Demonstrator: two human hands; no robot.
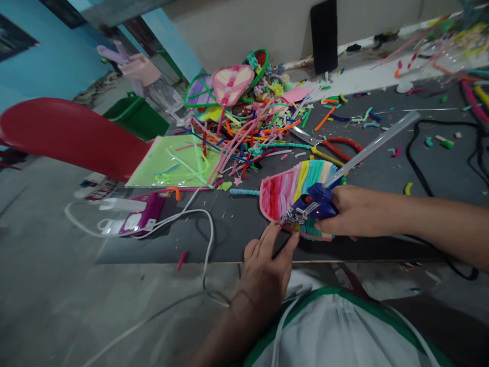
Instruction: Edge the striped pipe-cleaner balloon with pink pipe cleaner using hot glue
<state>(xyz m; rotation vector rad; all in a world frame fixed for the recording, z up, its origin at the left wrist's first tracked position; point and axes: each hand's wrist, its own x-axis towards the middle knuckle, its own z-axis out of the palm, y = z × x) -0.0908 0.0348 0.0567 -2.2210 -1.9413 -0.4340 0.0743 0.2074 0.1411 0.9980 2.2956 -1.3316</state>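
Note:
A striped pipe-cleaner craft piece (284, 191) lies on the dark table, with bands of pink, red, yellow, teal and cream and a pink outline. A light-blue pipe-cleaner stem (244, 192) sticks out from its left end. My right hand (346, 211) is closed around a blue hot glue gun (319, 201), with a long clear glue stick (378, 145) coming out of its back. The gun's nozzle points at the lower edge of the piece. Beside the nozzle, my left hand (269, 260) rests its fingertips on that edge, fingers apart.
Behind the piece lie red-handled scissors (340, 147) and a heap of pipe cleaners (248, 130). A pink heart shape (232, 84) leans there. A green plastic packet (175, 160), a purple power strip (147, 214) and white cables are on the left. A black cord (414, 158) loops at right.

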